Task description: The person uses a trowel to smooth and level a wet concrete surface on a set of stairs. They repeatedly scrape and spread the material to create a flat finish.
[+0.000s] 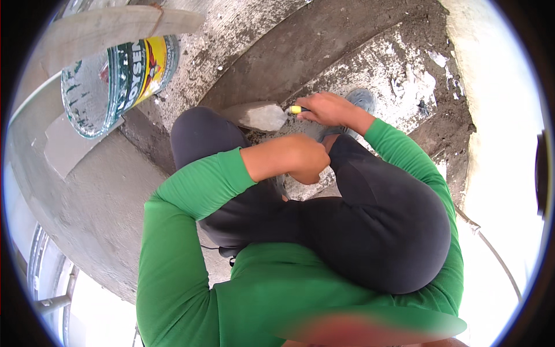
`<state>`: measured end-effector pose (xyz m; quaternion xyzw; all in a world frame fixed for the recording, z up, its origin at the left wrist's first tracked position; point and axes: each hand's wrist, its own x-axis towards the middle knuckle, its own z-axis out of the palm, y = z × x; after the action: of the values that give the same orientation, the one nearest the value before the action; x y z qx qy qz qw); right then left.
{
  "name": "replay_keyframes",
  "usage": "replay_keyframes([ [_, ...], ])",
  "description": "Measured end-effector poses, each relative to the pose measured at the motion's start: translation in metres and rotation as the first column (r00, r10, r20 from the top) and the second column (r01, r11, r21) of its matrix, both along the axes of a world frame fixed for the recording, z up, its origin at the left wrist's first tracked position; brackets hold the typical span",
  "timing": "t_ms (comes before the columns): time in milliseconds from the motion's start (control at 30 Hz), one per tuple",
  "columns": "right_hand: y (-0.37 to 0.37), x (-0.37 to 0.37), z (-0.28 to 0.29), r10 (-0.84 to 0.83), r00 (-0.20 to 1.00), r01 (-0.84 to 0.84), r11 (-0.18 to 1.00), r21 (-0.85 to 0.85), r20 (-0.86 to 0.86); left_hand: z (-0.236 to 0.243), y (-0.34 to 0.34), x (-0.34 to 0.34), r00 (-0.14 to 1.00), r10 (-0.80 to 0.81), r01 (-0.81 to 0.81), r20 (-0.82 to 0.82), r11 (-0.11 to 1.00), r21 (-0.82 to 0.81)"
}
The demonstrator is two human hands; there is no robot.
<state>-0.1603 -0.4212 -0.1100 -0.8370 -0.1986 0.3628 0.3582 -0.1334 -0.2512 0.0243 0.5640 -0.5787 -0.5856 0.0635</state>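
My right hand (324, 110) grips the black-and-yellow handle (297, 109) of a trowel, whose pale, mud-marked blade (260, 115) points left over a step with dark grey mortar (269, 52). My left hand (306, 159) is closed beside my bent right leg (393, 208), its fingers turned under; whatever they hold, if anything, is hidden. A grey shoe (359, 100) shows beyond my right hand, on the speckled white step. My left knee (202, 136) is bent just left of the blade.
A teal-and-yellow bucket (115, 87) stands at upper left, beside a pale curved board (115, 23). Grey cement surfaces (110, 191) curve along the left, with metal bars (52, 302) beyond them. A white wall (497, 144) rises at the right, with a thin hose or cable (497, 260).
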Motion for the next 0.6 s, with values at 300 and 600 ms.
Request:
replay_keyframes([
  [300, -0.034, 0.074, -0.034, 0.022, 0.999, -0.024, 0.998, -0.057, -0.044, 0.006, 0.019, -0.002, 0.998, -0.034, 0.029, 0.052, 0.995, 0.090],
  [600, -0.013, 0.144, -0.026, 0.122, 0.929, -0.131, 0.991, -0.003, -0.351, 0.023, 0.034, 0.006, 0.986, 0.164, -0.163, 0.028, 0.986, -0.035],
])
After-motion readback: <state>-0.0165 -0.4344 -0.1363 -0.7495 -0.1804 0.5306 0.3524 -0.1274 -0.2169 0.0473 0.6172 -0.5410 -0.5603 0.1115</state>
